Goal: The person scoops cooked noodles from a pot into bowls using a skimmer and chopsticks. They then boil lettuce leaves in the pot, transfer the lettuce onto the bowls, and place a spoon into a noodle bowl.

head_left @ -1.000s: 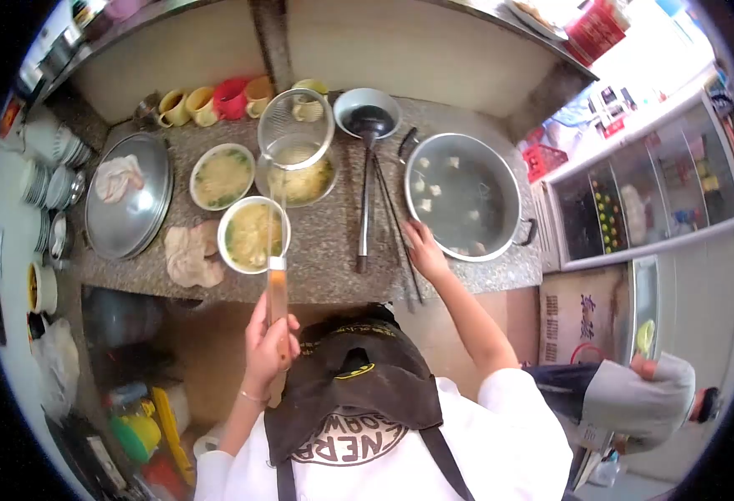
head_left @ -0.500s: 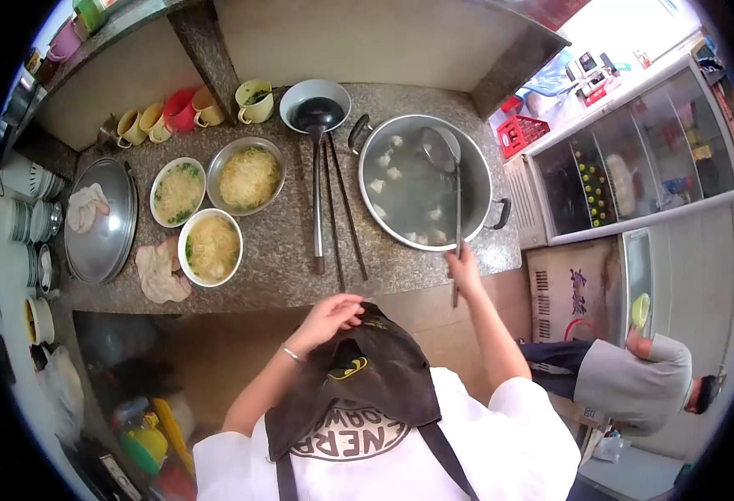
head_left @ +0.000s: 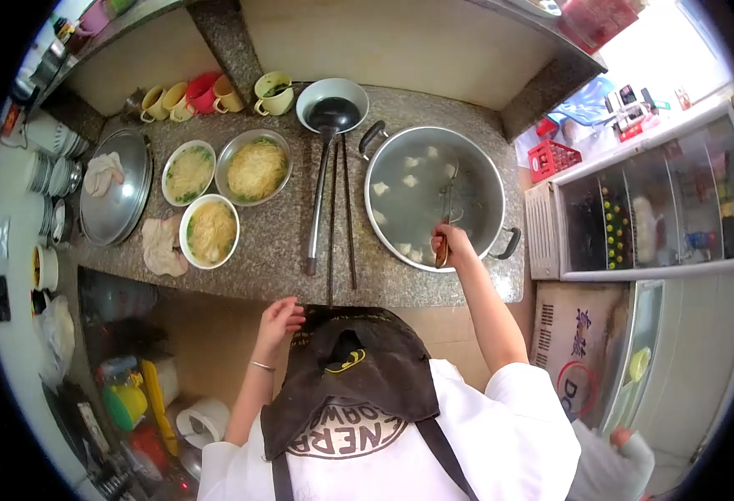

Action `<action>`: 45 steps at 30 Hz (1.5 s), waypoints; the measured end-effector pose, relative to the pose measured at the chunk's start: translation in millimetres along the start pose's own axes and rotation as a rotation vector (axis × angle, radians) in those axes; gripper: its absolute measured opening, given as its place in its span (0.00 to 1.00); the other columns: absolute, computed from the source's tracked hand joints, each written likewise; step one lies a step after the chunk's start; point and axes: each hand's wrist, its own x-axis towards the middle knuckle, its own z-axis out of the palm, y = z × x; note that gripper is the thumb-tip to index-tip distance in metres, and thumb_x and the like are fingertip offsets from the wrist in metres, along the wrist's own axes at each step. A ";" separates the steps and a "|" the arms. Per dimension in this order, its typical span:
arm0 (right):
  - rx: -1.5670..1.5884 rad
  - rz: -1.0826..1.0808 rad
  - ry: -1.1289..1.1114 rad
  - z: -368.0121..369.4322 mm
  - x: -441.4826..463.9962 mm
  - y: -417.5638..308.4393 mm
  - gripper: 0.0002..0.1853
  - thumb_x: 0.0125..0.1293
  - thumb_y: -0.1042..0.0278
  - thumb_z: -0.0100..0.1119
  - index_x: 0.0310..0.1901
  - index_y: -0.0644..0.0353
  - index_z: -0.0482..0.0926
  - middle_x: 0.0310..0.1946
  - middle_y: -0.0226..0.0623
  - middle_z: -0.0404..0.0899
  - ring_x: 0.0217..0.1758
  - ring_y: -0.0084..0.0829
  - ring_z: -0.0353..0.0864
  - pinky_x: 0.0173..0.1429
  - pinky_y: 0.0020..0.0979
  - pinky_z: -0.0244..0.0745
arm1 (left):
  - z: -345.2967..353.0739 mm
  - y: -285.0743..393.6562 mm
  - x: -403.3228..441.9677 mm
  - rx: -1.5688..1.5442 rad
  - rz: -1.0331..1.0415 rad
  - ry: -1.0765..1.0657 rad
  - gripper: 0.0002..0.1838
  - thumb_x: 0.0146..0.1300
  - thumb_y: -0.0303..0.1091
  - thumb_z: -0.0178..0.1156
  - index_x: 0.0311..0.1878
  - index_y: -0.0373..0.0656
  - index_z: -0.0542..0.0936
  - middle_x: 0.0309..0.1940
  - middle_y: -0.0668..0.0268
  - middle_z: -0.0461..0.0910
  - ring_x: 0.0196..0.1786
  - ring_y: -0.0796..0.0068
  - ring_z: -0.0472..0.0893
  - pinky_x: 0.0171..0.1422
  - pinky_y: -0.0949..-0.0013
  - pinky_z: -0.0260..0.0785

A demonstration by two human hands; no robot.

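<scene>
My right hand (head_left: 453, 245) is closed round the wooden handle of a strainer (head_left: 449, 192) over the near side of the big pot (head_left: 373, 217). The strainer's head is down in the cloudy water, hard to make out, among several pale dumplings (head_left: 410, 180). My left hand (head_left: 282, 317) hangs in front of the counter's edge near the apron, fingers loosely curled and a little apart, holding nothing. Left of the pot, a black ladle (head_left: 321, 192) rests in a grey bowl (head_left: 307, 90), with long chopsticks (head_left: 349, 221) beside it.
Two white bowls (head_left: 187, 174) (head_left: 212, 231) and a metal bowl (head_left: 257, 167) hold noodles. Yellow and red cups (head_left: 204, 90) line the back. A metal lid (head_left: 116, 188) and cloth (head_left: 164, 246) are at left. Another person's sleeve (head_left: 613, 468) shows at lower right.
The strainer went from my left hand to my right and into the pot. My left hand moved back from the bowls. The other person has shifted toward the bottom edge.
</scene>
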 end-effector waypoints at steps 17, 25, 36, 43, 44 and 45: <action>-0.257 0.204 -0.271 -35.1 -70.1 25.4 0.08 0.59 0.76 0.49 0.41 0.59 0.64 0.24 0.32 0.65 0.20 0.19 0.61 0.21 0.20 0.59 | 35.2 -33.3 -4.2 -0.030 -0.004 0.067 0.18 0.63 0.39 0.51 0.52 0.41 0.71 0.39 0.63 0.77 0.37 0.73 0.79 0.37 0.74 0.71; -0.081 0.324 -0.382 -61.6 -112.8 14.7 0.19 0.61 0.76 0.45 0.55 0.67 0.60 0.27 0.31 0.63 0.20 0.15 0.58 0.20 0.15 0.55 | 57.4 -40.1 -3.8 -0.019 -0.029 0.053 0.17 0.63 0.39 0.51 0.52 0.41 0.71 0.40 0.63 0.77 0.36 0.74 0.78 0.37 0.75 0.70; 0.152 0.299 -0.423 -86.4 -162.4 -3.8 0.24 0.62 0.73 0.46 0.59 0.67 0.57 0.28 0.30 0.61 0.19 0.13 0.55 0.18 0.13 0.52 | 65.9 -42.2 12.3 0.016 -0.021 -0.003 0.17 0.63 0.39 0.51 0.52 0.41 0.71 0.39 0.62 0.77 0.35 0.74 0.78 0.37 0.75 0.70; 0.330 0.232 -0.391 -76.6 -153.7 1.4 0.21 0.62 0.73 0.46 0.57 0.66 0.60 0.28 0.29 0.63 0.19 0.13 0.56 0.18 0.13 0.54 | 47.3 -33.5 18.5 0.051 0.005 -0.044 0.16 0.63 0.38 0.51 0.51 0.41 0.72 0.39 0.64 0.77 0.35 0.74 0.79 0.35 0.74 0.71; 0.316 0.208 -0.387 -75.9 -153.1 4.2 0.20 0.62 0.73 0.46 0.56 0.66 0.61 0.27 0.29 0.62 0.19 0.13 0.56 0.19 0.13 0.55 | 42.0 -32.7 18.1 0.034 0.017 -0.036 0.16 0.63 0.39 0.51 0.51 0.41 0.72 0.39 0.64 0.77 0.35 0.74 0.79 0.35 0.74 0.71; 0.310 0.206 -0.388 -71.0 -154.7 4.1 0.20 0.62 0.73 0.46 0.56 0.66 0.61 0.27 0.29 0.62 0.19 0.13 0.56 0.19 0.13 0.55 | 34.2 -34.0 18.1 0.028 0.020 -0.037 0.16 0.63 0.39 0.51 0.51 0.41 0.72 0.39 0.64 0.77 0.35 0.74 0.79 0.35 0.74 0.71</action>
